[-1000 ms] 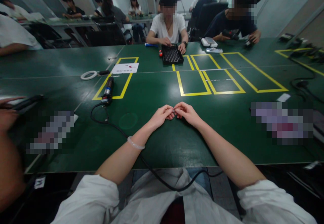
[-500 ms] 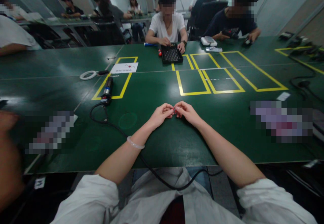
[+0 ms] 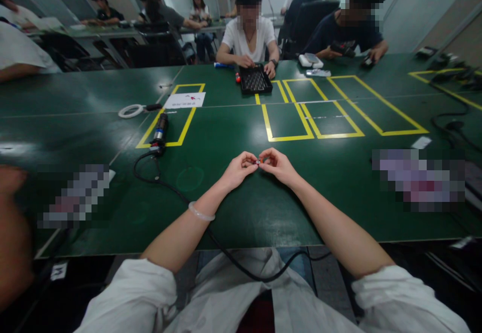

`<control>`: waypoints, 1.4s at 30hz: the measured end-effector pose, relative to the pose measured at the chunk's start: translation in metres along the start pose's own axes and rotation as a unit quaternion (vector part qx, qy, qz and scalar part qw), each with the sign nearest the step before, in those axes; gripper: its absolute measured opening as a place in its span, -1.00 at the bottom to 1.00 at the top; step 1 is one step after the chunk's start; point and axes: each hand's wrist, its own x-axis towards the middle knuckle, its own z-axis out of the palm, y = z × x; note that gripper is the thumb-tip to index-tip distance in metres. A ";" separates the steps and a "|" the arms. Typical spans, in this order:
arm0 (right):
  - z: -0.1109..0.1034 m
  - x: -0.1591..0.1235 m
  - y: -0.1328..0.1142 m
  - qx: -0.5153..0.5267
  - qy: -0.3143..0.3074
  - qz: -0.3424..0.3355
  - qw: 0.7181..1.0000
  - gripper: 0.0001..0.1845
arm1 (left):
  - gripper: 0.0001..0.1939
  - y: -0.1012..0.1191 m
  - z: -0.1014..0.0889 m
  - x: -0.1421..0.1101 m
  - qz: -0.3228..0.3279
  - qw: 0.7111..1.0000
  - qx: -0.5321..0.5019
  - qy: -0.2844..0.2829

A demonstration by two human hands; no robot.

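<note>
My left hand (image 3: 241, 168) and my right hand (image 3: 277, 165) meet above the green table (image 3: 324, 187), fingertips nearly touching. Between them is a tiny piece (image 3: 258, 162) with metallic and orange-red bits, too small to name. Thumb and fingers of each hand are pinched on it from either side. My fingers cover most of it. A clear bangle (image 3: 201, 212) circles my left wrist.
Left of my hands lies a black cylindrical tool (image 3: 160, 131) whose cable runs past my left forearm toward my lap. Yellow tape outlines (image 3: 289, 138) mark the table. Across it, a person (image 3: 248, 36) handles a black tray (image 3: 256, 91). A white sheet (image 3: 186, 100) lies further back.
Both hands have shifted very slightly, the right one a little upward. Orange-red and metallic bits of the tiny piece show more clearly between my fingertips.
</note>
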 end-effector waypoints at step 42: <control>-0.003 0.003 0.007 0.013 -0.007 0.049 0.999 -0.68 | -0.19 0.012 -0.255 -0.015 -0.278 0.714 0.595 0.243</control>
